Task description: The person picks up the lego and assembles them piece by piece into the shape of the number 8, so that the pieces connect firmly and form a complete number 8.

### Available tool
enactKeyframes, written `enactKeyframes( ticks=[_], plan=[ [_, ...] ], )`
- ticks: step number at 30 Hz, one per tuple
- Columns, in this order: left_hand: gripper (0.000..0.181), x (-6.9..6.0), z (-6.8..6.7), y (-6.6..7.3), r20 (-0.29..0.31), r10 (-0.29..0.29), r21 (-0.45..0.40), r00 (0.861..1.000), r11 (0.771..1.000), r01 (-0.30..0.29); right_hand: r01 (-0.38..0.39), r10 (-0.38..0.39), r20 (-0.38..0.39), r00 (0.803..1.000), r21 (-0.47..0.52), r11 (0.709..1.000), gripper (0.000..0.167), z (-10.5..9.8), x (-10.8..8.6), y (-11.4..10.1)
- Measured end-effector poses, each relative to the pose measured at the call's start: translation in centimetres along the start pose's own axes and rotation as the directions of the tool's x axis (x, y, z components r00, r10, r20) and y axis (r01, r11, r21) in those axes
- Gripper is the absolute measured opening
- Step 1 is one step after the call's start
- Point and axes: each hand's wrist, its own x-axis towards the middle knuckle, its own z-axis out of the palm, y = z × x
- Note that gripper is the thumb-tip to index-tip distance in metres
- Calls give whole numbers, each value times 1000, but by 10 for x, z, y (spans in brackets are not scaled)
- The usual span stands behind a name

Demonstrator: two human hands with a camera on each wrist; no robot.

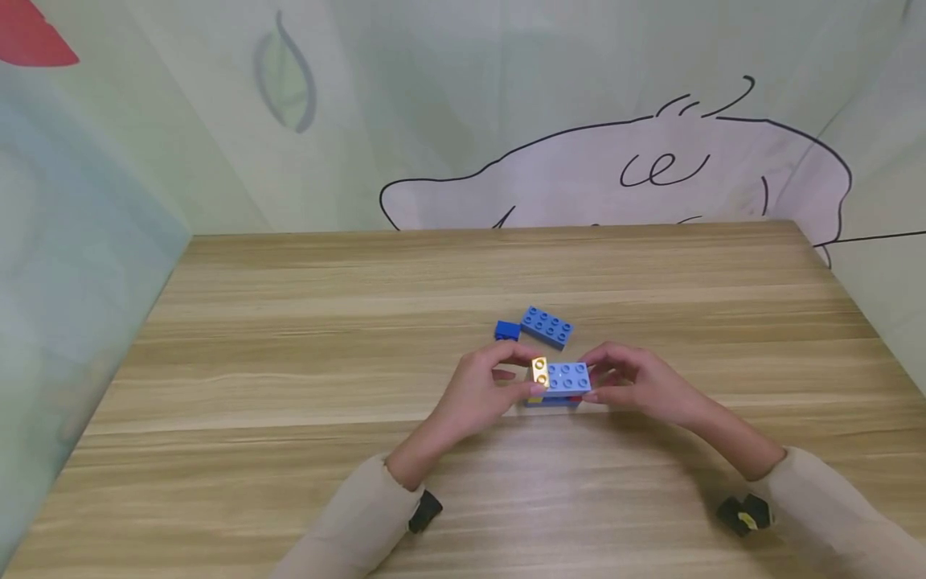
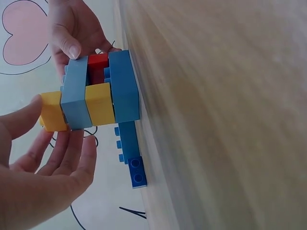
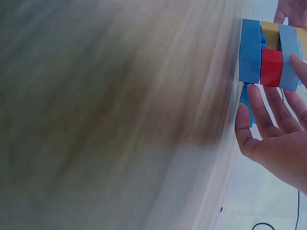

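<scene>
A small stack stands on the table: a lower blue brick [image 2: 124,86], a yellow brick [image 2: 100,104] and a red brick [image 3: 271,67] side by side on it, and an upper blue brick [image 1: 569,378] across them. On its left end is a top yellow brick [image 1: 539,369], which my left hand [image 1: 477,392] pinches between thumb and fingers. At the stack's other end, my right hand [image 1: 649,388] holds the upper blue brick, its thumb on the near side; the far fingertips are partly hidden. A gap shows between the lower yellow and red bricks.
Just behind the stack lie a loose long blue brick [image 1: 547,326] and a smaller dark blue brick [image 1: 507,330], close together on the wooden table [image 1: 325,322]. A printed cloth [image 1: 448,96] hangs behind the table's far edge.
</scene>
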Motion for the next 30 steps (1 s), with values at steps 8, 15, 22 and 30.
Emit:
enactKeyframes(
  ticks=[8,15,22,30],
  plan=[
    [28,0,-1,0,-6,-21,9,1000,1000,21,-17,17,2,1000,-2,1000,32,0,0,-1],
    [28,0,-2,4,-8,-31,55,999,998,32,-25,25,2,1000,5,1000,33,-1,0,-2],
    [28,-1,-1,3,-1,-43,63,999,997,43,-13,13,7,1000,12,1000,32,-1,0,-2],
    [30,-1,-2,1,17,-18,70,1000,997,16,3,-3,3,1000,0,1000,32,-1,0,-2]
  ],
)
